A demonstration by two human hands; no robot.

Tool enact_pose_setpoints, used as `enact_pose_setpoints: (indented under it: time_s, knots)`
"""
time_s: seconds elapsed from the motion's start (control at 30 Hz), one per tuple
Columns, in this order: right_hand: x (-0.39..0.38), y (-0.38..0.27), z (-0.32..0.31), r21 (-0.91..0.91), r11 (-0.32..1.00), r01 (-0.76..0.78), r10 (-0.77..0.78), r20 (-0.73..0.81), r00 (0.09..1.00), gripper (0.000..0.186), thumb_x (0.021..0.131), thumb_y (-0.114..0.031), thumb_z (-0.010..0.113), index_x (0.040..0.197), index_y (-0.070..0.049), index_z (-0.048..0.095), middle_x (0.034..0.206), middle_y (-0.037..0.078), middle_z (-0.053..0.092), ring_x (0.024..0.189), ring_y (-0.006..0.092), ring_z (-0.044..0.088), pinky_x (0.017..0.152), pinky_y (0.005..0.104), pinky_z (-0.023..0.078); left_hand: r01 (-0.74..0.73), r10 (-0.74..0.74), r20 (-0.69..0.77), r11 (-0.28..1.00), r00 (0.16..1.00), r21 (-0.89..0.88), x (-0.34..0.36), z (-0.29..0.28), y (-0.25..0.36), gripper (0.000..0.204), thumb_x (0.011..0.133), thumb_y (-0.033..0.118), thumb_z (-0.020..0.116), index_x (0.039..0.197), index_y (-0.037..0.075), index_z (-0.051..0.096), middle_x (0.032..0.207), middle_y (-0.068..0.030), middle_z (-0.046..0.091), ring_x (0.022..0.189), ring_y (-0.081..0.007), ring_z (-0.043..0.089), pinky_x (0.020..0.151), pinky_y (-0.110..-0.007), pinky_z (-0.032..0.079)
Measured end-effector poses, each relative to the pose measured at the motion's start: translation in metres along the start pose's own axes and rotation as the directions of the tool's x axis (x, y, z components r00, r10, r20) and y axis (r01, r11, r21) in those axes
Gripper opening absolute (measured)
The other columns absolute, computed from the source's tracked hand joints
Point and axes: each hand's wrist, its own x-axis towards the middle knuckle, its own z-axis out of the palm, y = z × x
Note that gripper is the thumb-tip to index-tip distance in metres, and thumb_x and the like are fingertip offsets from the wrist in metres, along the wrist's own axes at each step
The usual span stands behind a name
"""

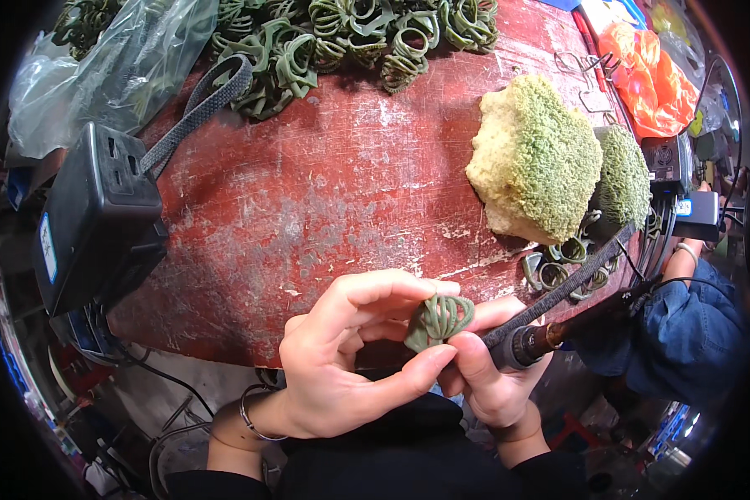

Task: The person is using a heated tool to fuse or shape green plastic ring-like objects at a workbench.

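The biggest thing before me is a worn red tabletop with scuffed paint (pixel 375 175). At its far edge lies a tangled heap of dark green, wax-like openwork rings (pixel 342 42). Over to the right sits a crumbly-looking yellow-green block with a rough, mossy top (pixel 542 158).

Down at the near edge are the person's two bare hands. The left hand (pixel 358 358) has forefinger and thumb closed around one small piece, and the right hand (pixel 500 375) brings its thumb and forefinger against the piece's right side. A slender dark rod-shaped tool (pixel 550 336) crosses over the right hand; whether any fingers grip it, I can't tell.

Smallest of all, held between the fingertips just off the table's near edge, is the olive-green, wax-like piece with a domed cage of curved ribs (pixel 442 319). I'd judge it light and fairly stiff, a little slick, its thin ribs apt to snap or dent under a squeeze. The thicker, smoother part below the ribs looks the safer place to pinch, lightly.
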Motion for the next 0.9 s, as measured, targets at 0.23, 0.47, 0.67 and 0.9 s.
enact_pose_setpoints:
  time_s: [0.23, 0.47, 0.67, 0.9]
  knots:
    - [0.002, -0.003, 0.001, -0.024, 1.000, -0.018, 0.018, 0.002, 1.000, 0.013, 0.081, 0.000, 0.060, 0.093, 0.002, 0.055, 0.060, 0.005, 0.056, 0.046, 0.0073, 0.050, 0.041, 0.0198, 0.038, -0.077, 0.077, -0.086, 0.997, 0.993, 0.004, -0.001, 0.003, -0.006, 0.041, 0.073, -0.005, 0.067, 0.109, -0.008, 0.047, 0.106, -0.0182, 0.058, 0.091, -0.0174, 0.060, 0.074, -0.027, 0.052]
    - [0.003, -0.006, 0.002, -0.052, 0.998, -0.030, 0.029, -0.004, 1.000, 0.013, 0.081, 0.000, 0.060, 0.093, 0.002, 0.056, 0.059, 0.005, 0.056, 0.046, 0.0076, 0.050, 0.041, 0.0198, 0.038, -0.049, 0.043, 0.038, 0.984, 0.998, 0.174, 0.000, -0.002, 0.000, 0.047, 0.072, -0.009, 0.064, 0.112, -0.008, 0.040, 0.108, -0.0248, 0.054, 0.096, -0.0230, 0.058, 0.081, -0.032, 0.050]
    - [-0.006, -0.019, 0.006, 0.034, 0.991, -0.133, 0.136, -0.110, 0.985, 0.015, 0.086, -0.005, 0.050, 0.100, 0.000, 0.054, 0.064, 0.005, 0.053, 0.045, 0.0083, 0.046, 0.041, 0.0209, 0.038, -0.071, 0.079, -0.038, 0.981, 0.996, 0.182, -0.002, 0.000, -0.002, 0.044, 0.072, -0.010, 0.063, 0.110, -0.005, 0.041, 0.107, -0.0228, 0.053, 0.096, -0.0229, 0.058, 0.080, -0.031, 0.051]
    - [-0.014, -0.029, -0.012, -0.352, 0.892, 0.282, -0.389, -0.282, 0.877, 0.021, 0.084, -0.014, 0.052, 0.088, -0.007, 0.032, 0.062, 0.012, 0.053, 0.036, 0.0078, 0.037, 0.032, 0.0189, 0.029, 0.020, -0.011, -0.081, 0.994, 0.997, 0.110, 0.000, 0.006, 0.003, 0.042, 0.073, -0.011, 0.062, 0.108, -0.003, 0.039, 0.105, -0.0217, 0.054, 0.091, -0.0216, 0.061, 0.074, -0.028, 0.053]
